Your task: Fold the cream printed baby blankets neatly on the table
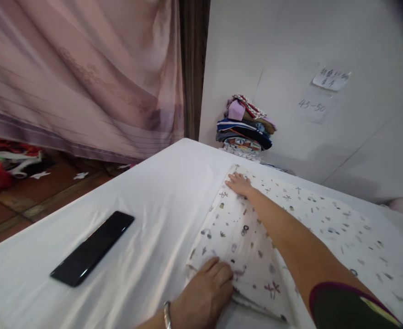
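A white printed cloth, patterned with small rainbows, palm trees and birds, lies spread on the white-covered table, with a folded layer along its left part. My left hand, a silver bangle at its wrist, is at the cloth's near left corner. Its fingers are curled and closed on the edge there, with the thumb hidden. Farther off, my right hand rests flat on the far left corner, fingers spread. The right forearm crosses above the cloth, with a dark green sleeve at the elbow.
A black phone-like slab lies on the white table cover at left. Folded clothes are stacked by the wall at the table's far edge. A pink curtain hangs at left; paper notes are on the wall.
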A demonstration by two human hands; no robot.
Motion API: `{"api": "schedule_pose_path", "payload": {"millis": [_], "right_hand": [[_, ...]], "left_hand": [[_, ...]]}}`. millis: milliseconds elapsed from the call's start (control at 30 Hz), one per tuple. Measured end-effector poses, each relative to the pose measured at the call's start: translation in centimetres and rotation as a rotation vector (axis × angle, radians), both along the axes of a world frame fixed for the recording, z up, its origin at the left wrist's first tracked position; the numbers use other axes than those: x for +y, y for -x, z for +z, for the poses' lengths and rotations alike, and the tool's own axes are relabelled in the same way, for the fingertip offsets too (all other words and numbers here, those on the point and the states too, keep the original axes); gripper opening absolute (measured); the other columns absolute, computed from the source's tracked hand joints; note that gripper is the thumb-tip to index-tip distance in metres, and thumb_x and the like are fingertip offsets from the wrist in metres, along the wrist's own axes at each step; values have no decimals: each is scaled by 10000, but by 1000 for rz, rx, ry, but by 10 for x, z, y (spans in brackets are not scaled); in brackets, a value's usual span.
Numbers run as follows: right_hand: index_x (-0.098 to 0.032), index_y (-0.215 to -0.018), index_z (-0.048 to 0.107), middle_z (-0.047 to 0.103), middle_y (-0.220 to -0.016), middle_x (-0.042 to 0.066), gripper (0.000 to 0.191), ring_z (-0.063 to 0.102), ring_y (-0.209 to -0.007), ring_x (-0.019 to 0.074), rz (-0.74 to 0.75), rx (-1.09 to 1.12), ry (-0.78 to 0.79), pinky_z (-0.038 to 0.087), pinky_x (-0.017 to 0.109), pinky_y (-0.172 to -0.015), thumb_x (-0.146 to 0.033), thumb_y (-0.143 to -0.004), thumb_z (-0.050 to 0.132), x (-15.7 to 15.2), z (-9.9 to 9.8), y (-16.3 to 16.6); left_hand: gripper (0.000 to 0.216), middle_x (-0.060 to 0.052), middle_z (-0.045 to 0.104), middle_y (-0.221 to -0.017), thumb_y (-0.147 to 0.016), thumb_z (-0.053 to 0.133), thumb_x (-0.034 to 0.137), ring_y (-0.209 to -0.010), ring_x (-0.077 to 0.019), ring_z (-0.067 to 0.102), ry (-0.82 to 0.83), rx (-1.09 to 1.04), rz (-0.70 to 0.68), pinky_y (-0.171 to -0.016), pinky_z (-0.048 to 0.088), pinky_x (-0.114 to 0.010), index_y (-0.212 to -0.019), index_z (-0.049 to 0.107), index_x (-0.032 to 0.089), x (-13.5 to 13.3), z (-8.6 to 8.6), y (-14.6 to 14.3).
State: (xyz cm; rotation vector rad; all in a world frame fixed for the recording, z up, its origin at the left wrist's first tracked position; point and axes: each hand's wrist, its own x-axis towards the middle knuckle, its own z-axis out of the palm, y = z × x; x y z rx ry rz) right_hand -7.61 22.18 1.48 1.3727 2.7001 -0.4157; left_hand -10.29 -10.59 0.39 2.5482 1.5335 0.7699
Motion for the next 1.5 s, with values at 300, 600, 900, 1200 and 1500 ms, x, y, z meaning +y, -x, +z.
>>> {"api": "schedule_pose_path", "payload": {"millis": [300,600,900,1200,1500], "right_hand": [[-258,-1358,376,250,-1461,21,580,168,-1352,211,231,292,166,214,378,-1082,-566,-876,280,-129,12,-91],[-245,-1330,412,223,-1468,56,506,149,-1353,258,298,295,-36,170,501,-1072,-490,-891,357,-220,6,-166],[-213,-1057,617,589,-1071,67,309,500,-1027,205,311,492,-138,424,335,-893,-405,-861,475,-271,1,-147],[-181,-1069,610,568,-1003,94,275,493,-916,212,393,381,-297,407,347,-823,-294,-878,446,-278,-4,-128],[-199,-1033,628,580,-909,80,313,509,-864,193,358,461,-313,434,315,-769,-251,-923,339,-280,-11,-122]], "left_hand": [[167,-62,571,-993,-883,423,195,-995,-175,496,18,53,-29,-983,307,-401,-768,536,153,-2,7,7],[198,-78,546,-1113,-766,435,62,-1071,-194,469,94,95,47,-999,280,-409,-823,592,169,-6,17,18],[128,-82,549,-1106,-791,518,187,-1045,-212,496,103,83,312,-948,340,-394,-838,636,180,-20,25,41],[162,-54,587,-1039,-770,490,121,-978,-182,531,50,-100,497,-871,410,-321,-888,586,177,-33,18,57],[152,-33,592,-929,-763,520,206,-870,-182,545,197,-135,592,-763,429,-302,-911,555,198,-31,18,49]]}}
